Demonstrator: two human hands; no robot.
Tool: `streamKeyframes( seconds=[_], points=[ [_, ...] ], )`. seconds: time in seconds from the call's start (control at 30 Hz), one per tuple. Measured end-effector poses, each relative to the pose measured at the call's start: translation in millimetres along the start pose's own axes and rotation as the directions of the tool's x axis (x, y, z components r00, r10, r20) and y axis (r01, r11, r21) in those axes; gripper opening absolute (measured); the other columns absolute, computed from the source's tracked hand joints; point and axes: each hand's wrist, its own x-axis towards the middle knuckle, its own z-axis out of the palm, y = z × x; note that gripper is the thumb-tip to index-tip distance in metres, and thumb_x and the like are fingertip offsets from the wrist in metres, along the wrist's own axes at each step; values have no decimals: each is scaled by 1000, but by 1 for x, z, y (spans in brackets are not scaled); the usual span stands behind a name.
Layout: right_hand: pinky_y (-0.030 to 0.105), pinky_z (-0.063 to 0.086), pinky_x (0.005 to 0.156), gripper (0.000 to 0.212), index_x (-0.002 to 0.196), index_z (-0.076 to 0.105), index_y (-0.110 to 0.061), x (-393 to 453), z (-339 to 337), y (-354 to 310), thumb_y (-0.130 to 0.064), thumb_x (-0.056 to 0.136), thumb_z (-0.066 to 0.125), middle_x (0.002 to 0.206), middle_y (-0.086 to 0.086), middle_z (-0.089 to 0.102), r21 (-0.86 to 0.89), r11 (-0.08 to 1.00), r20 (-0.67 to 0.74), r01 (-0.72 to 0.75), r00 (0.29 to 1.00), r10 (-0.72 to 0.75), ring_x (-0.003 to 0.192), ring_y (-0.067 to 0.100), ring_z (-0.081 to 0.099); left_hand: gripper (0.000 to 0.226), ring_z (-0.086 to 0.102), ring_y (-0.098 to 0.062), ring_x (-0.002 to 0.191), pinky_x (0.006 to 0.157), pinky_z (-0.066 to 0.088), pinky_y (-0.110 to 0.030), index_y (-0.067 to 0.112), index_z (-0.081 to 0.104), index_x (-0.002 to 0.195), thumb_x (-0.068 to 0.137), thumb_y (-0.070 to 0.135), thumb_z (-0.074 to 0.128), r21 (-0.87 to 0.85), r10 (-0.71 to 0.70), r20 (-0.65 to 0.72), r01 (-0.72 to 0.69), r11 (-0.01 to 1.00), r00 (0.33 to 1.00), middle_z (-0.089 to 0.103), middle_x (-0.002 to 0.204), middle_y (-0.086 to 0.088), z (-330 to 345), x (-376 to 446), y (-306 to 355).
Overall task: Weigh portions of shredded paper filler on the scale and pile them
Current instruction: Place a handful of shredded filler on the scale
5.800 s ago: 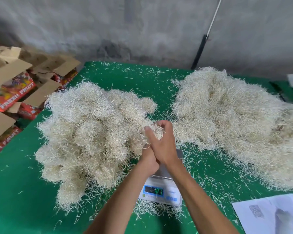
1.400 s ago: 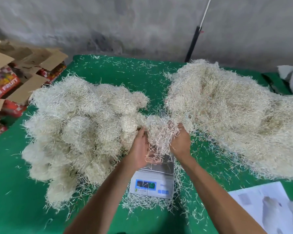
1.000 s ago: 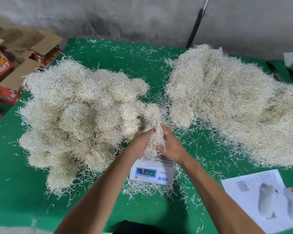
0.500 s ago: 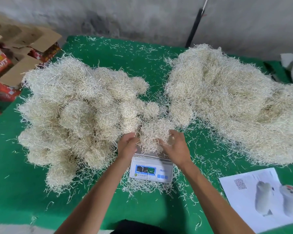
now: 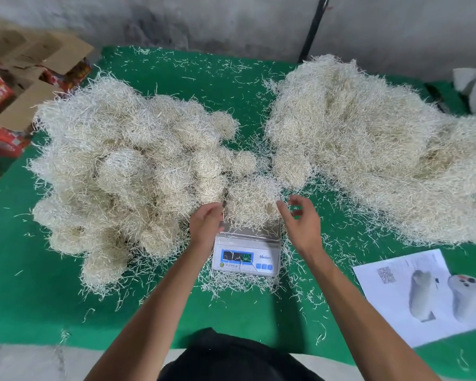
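Note:
A small white digital scale (image 5: 246, 258) sits on the green table, its display lit. A clump of pale shredded paper (image 5: 252, 202) rests on its metal pan. My left hand (image 5: 206, 225) hovers at the clump's left side with relaxed fingers, holding nothing. My right hand (image 5: 300, 220) is just right of the clump, fingers loosely spread, a small gap from the paper. A lumpy pile of rounded portions (image 5: 127, 171) lies to the left. A large loose heap of filler (image 5: 382, 149) spreads to the right.
Green table cover (image 5: 39, 298) is strewn with loose shreds. A printed paper sheet (image 5: 421, 295) lies at front right. Open cardboard boxes (image 5: 25, 86) stand beyond the left edge. A dark pole (image 5: 312, 28) leans on the grey wall behind.
My hands brought a clump from the right heap, shaped it, and set it on the scale pan. Both hands have now come off it and drawn slightly apart.

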Motion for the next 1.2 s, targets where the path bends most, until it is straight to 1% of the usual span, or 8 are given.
streamKeyframes(
  seconds=[0.27, 0.7, 0.8, 0.93, 1.0, 1.07, 1.13, 1.2],
  points=[
    [26, 57, 80, 63, 140, 54, -16, 12, -16, -5, -58, 94, 62, 124, -6, 62, 6, 1000, -21, 15, 1000, -14, 97, 4, 65, 21, 70, -36, 92, 89, 57, -56, 4, 66, 117, 98, 11, 62, -78, -63, -31, 61, 995, 998, 69, 113, -18, 2, -6, 1],
    [48, 44, 115, 62, 148, 46, -12, 33, 17, -7, -49, 101, 59, 150, 5, 52, -16, 1000, 49, -13, 999, 13, 135, 21, 52, 15, 64, -19, 80, 68, 61, -34, 18, 61, 102, 98, 33, 63, 17, -50, -98, 52, 999, 994, 61, 93, -3, 7, 2, 9],
    [47, 55, 103, 60, 154, 38, -12, 36, 26, -11, -45, 105, 51, 142, 9, 58, -6, 999, 137, -45, 989, 45, 122, 21, 62, 46, 68, -26, 91, 65, 63, -36, 24, 54, 127, 93, 52, 64, 15, -171, -37, 172, 985, 985, 56, 115, -5, 20, 8, 16],
    [15, 54, 57, 70, 161, 26, -16, 31, 42, -25, -55, 105, 43, 121, 7, 58, 125, 985, 350, -122, 934, 72, 65, -6, 63, 78, 49, -38, 129, 79, 60, -45, 38, 27, 152, 88, 66, 61, -1, -297, 67, 298, 955, 953, 32, 156, -5, 50, 18, 31],
    [24, 59, 84, 84, 156, 32, -19, 32, 51, -33, -75, 95, 45, 142, 9, 54, 181, 972, 433, -147, 899, 56, 95, -7, 66, 100, 35, -37, 143, 105, 44, -57, 35, 16, 157, 79, 75, 63, -4, -346, 126, 349, 937, 930, 19, 165, -5, 61, 25, 39],
    [24, 39, 111, 81, 160, 30, -21, 37, 55, -40, -69, 97, 48, 157, -5, 42, 169, 979, 480, -112, 877, 18, 133, -1, 48, 115, 28, -32, 147, 114, 32, -61, 31, 21, 157, 66, 81, 71, -10, -341, 140, 346, 938, 929, 16, 166, -4, 68, 34, 48],
    [19, 46, 99, 53, 145, 52, -27, 50, 51, -47, -56, 100, 53, 130, -14, 59, 232, 971, 494, -54, 867, -70, 103, -11, 58, 126, 30, -31, 146, 116, 29, -58, 26, 19, 158, 59, 73, 82, -46, -295, 102, 300, 953, 950, 20, 164, -8, 69, 46, 58],
    [34, 50, 78, 28, 105, 68, -23, 66, 41, -57, -46, 104, 52, 88, -7, 64, 367, 930, 397, -30, 909, -127, 69, 5, 56, 136, 41, -35, 139, 115, 34, -54, 12, 21, 157, 52, 68, 87, -34, -236, 50, 237, 971, 971, 35, 157, -17, 66, 58, 71]
  ],
)
